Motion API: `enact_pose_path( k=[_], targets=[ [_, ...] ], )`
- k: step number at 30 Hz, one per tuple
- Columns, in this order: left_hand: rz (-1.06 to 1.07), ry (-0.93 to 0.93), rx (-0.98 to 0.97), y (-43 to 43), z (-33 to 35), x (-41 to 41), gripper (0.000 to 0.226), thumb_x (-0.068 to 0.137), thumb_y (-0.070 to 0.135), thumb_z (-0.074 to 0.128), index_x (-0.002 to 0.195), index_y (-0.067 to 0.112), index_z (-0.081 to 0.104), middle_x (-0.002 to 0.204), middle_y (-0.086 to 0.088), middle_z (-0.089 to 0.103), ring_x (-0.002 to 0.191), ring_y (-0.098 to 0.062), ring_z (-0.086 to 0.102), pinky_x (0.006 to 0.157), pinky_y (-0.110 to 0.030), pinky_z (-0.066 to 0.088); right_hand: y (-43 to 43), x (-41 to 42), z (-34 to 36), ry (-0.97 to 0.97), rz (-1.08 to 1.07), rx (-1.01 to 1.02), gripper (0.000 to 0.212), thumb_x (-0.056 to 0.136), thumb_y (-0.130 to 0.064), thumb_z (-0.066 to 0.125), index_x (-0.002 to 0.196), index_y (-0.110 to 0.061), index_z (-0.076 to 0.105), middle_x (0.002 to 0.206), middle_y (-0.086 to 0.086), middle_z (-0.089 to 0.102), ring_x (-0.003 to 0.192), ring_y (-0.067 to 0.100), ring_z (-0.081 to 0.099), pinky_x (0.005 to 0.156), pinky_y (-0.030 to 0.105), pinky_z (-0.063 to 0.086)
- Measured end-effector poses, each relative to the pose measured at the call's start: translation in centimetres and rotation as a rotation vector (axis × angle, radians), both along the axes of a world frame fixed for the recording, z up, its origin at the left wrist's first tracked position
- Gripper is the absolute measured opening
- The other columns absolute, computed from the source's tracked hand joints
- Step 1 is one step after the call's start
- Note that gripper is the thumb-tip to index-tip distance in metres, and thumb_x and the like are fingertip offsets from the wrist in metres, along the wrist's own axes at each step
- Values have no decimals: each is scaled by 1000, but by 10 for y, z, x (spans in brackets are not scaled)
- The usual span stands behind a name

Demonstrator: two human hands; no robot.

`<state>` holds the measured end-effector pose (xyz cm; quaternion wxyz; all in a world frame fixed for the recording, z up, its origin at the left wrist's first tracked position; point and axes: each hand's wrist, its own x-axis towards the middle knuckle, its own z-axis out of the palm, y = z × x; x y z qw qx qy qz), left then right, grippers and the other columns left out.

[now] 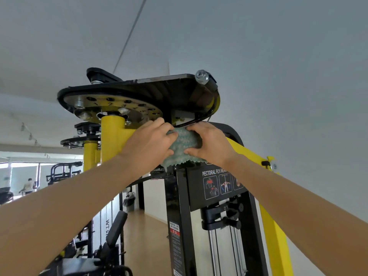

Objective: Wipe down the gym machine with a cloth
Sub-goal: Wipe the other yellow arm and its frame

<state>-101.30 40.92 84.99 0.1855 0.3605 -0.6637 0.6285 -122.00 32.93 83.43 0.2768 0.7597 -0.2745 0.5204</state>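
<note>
Green-and-white mottled cloth (pixel 186 145) sits bunched just above the black placard (pixel 216 188) of the gym machine (pixel 179 198), pressed against the top of the frame. We see both hands on it. The left hand (pixel 151 145) grips the cloth's left side with its fingers curled over the fabric. The right hand (pixel 212 144) pinches the right side, thumb below and fingers above. The cloth's ragged lower edge hangs down to the placard's upper edge.

The placard reads "PECTORAL FLY" and carries small exercise drawings. Directly above it and above the hands, a black top plate (pixel 169 86) juts out, with a silver nut (pixel 201 77) at its upper right corner. Up and to the left of the placard we make out a metal disc (pixel 111 109) with a ring of holes numbered 1, 2, 3, mounted on a yellow post (pixel 113 138). To the right of the placard a yellow arm (pixel 275 228) slopes downward.

Below the placard two shiny guide rods (pixel 213 253) run down from a black clamp block (pixel 221 216). Below and to its left a warning sticker (pixel 175 236) is stuck on the black upright. Further left of the placard lie a pale wooden floor (pixel 147 236) and a black seat pad (pixel 116 228). Far to the left, in the distance, a person (pixel 28 186) stands among other machines. A grey ceiling (pixel 258 46) fills everything above.
</note>
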Motion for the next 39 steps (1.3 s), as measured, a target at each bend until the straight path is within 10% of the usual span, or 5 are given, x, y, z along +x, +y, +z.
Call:
enact_pose_path(
  k=[16, 39],
  targets=[
    [41, 114, 161, -42, 11, -70, 47, 91, 47, 66, 128, 19, 56, 127, -3, 62, 126, -25, 47, 103, -39, 43, -29, -51, -3, -114, -166, 124, 60, 65, -28, 86, 121, -18, 65, 111, -3, 67, 101, 17, 61, 90, 32, 49],
    [107, 192, 428, -114, 9, -212, 50, 82, 57, 74, 124, 34, 60, 118, 1, 65, 115, -24, 57, 85, -36, 43, -117, -197, -46, -9, -54, 349, 52, 66, -37, 87, 113, -24, 68, 97, -6, 71, 86, 14, 64, 76, 36, 54]
  ],
)
